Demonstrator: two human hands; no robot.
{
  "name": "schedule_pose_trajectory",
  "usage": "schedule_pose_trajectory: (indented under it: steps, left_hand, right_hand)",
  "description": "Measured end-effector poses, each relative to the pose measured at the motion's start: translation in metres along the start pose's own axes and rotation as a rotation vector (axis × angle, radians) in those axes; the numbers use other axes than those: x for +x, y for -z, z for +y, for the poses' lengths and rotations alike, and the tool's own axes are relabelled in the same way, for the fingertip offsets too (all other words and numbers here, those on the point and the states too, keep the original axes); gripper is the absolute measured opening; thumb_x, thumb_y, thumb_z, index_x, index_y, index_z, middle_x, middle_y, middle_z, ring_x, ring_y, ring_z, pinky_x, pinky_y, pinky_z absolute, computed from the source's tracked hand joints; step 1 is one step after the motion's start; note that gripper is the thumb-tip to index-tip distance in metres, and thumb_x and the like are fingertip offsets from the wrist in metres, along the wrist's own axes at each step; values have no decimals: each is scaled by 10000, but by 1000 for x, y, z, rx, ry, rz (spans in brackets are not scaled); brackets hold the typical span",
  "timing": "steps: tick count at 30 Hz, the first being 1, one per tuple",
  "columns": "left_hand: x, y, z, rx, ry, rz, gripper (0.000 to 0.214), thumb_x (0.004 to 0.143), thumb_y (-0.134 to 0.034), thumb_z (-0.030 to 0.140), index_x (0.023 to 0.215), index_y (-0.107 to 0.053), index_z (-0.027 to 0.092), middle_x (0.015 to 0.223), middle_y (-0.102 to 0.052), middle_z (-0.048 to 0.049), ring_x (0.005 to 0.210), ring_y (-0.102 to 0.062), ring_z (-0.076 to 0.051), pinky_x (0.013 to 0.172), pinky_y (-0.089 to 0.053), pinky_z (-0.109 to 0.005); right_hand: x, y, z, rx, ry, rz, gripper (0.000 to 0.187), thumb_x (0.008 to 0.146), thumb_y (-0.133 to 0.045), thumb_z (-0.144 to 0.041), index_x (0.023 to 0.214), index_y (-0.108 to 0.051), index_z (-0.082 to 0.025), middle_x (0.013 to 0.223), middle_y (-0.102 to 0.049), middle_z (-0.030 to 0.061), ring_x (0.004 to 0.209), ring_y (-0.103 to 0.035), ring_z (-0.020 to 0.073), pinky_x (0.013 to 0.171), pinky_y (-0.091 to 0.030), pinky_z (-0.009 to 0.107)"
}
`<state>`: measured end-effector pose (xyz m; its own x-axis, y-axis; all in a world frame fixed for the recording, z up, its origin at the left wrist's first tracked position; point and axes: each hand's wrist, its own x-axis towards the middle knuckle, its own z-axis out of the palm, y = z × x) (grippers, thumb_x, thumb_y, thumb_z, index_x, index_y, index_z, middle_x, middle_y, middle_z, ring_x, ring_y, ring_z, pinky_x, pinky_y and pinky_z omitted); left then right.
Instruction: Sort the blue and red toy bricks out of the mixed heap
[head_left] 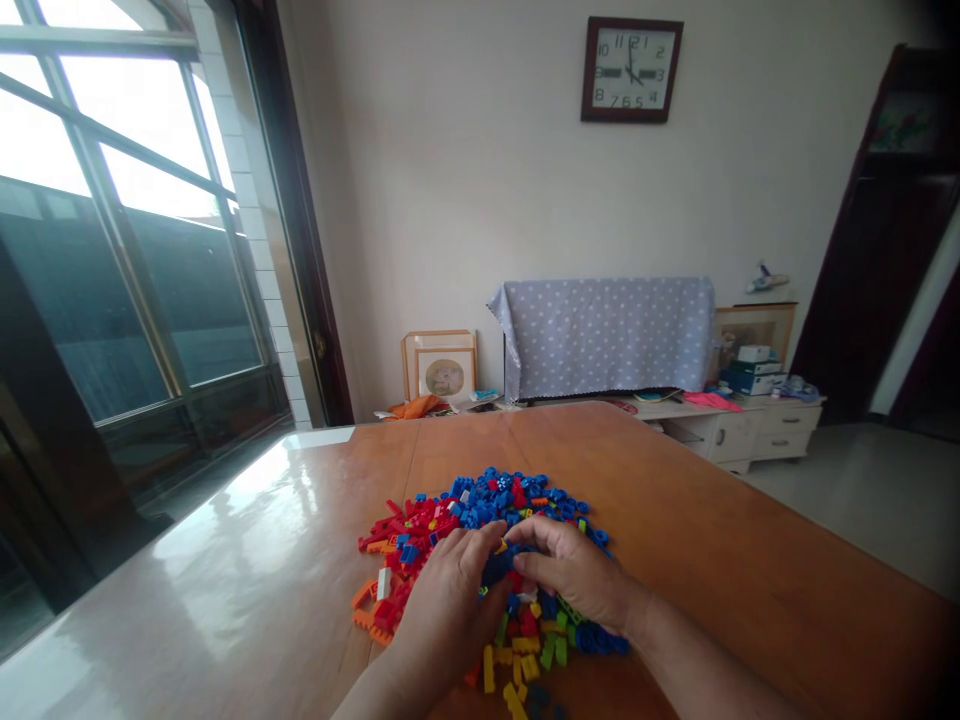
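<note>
Toy bricks lie short of the table's far edge, likely for reach; left hand and right hand half-curled, grip unclear.

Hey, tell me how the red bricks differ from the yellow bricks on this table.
The red bricks gather mostly at the left of the pile, while the yellow bricks lie mainly at its near edge. The red bricks look more numerous than the yellow bricks. Both come in mixed lengths on the table.
</note>
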<state>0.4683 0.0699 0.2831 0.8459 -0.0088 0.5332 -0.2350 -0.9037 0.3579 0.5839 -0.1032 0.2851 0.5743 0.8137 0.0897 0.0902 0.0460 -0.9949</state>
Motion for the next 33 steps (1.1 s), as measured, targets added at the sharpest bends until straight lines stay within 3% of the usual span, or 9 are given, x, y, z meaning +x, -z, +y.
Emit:
schedule_pose_trajectory:
  steps: [4, 7, 11, 13, 16, 21, 28, 33]
  left_hand:
    - [2, 6, -4, 34, 36, 17, 430, 922, -582, 278, 1347, -525, 260, 1227, -671, -90, 1125, -603, -280, 972, -499, -456]
    - [3, 12, -8, 67, 67, 7, 345, 950, -550, 330, 1285, -577, 253, 1183, -679, -90, 1111, -602, -284, 937, -504, -448]
    - [4, 17, -14, 90, 91, -10, 278, 974, -514, 373, 1197, -645, 270, 1127, -688, -84, 1072, -618, -276, 896, -509, -418]
    - [4, 19, -17, 98, 102, -7, 266, 973, -515, 384, 1164, -663, 272, 1104, -688, -84, 1052, -624, -272, 881, -511, -404]
    - [5, 22, -22, 112, 112, -2, 252, 966, -526, 389, 1134, -676, 274, 1097, -685, -82, 1045, -625, -271, 871, -510, -396]
    - [6, 27, -27, 115, 134, -25, 270, 972, -512, 409, 1119, -689, 269, 1090, -691, -82, 1045, -629, -269, 876, -506, -396]
    - [6, 26, -33, 131, 156, -33, 269, 954, -538, 436, 1089, -711, 280, 1085, -708, -65, 1027, -646, -260, 865, -511, -374]
    - [6, 26, -37, 161, 159, -45, 279, 964, -521, 427, 1109, -705, 275, 1115, -703, -66, 1052, -638, -261, 883, -506, -379]
  right_hand:
    - [1, 13, -1, -20, 9, 151, 314, 854, -684, -399, 1101, -636, -211, 863, -659, -10, 689, -606, 130, 548, -391, 224]
    - [4, 36, 0, -41, 50, 284, 374, 870, -649, -442, 1151, -629, -196, 839, -666, 12, 707, -627, 148, 524, -379, 219]
    - [12, 89, 15, -225, 93, 578, 452, 887, -581, -506, 1215, -607, -196, 1078, -708, 81, 804, -693, 185, 646, -503, 268]
    - [14, 121, 29, -514, 18, 755, 444, 909, -505, -508, 1216, -612, -204, 1143, -713, 89, 845, -716, 196, 738, -539, 301]
    - [12, 161, 52, -665, -80, 883, 419, 871, -537, -471, 1150, -657, -182, 1144, -720, 148, 987, -703, 275, 819, -531, 372]
    - [5, 189, 81, -838, -206, 919, 253, 787, -629, -417, 916, -735, -228, 961, -766, 119, 956, -709, 292, 800, -517, 380]
    - [6, 199, 89, -968, -283, 927, 324, 820, -586, -390, 1051, -721, -207, 1121, -731, 153, 1066, -679, 308, 850, -515, 399]
    - [4, 200, 87, -1005, -322, 897, 238, 788, -619, -335, 964, -728, -218, 1062, -724, 138, 995, -688, 292, 804, -505, 367]
